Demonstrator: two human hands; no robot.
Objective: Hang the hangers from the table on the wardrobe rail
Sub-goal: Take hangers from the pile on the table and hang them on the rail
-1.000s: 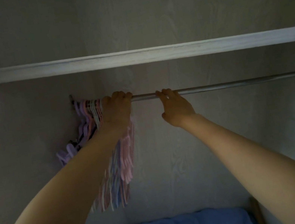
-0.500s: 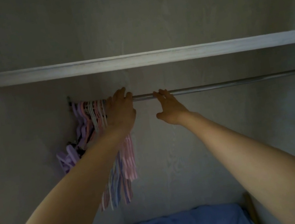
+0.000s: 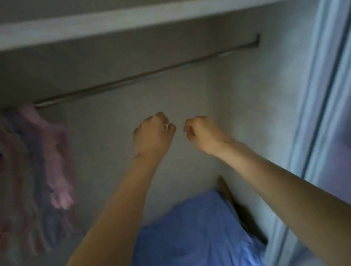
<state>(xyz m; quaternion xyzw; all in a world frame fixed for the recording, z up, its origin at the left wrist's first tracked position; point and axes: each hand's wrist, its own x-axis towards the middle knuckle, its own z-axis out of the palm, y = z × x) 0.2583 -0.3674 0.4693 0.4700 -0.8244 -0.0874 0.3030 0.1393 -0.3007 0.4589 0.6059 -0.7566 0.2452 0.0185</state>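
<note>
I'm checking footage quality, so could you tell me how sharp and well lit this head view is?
Head view: dim and motion-blurred; the hangers at left are smeared pastel streaks, the rail soft. The left hand and right hand are the sharpest things; the door frame at right is brighter, bluish.

Domestic wardrobe interior, in a home. Indicated by: a metal hanging rail fixed between pale side walls; a white shelf above it; pastel hangers bunched at the rail's left end; blue fabric stored below; a door frame at right.
</note>
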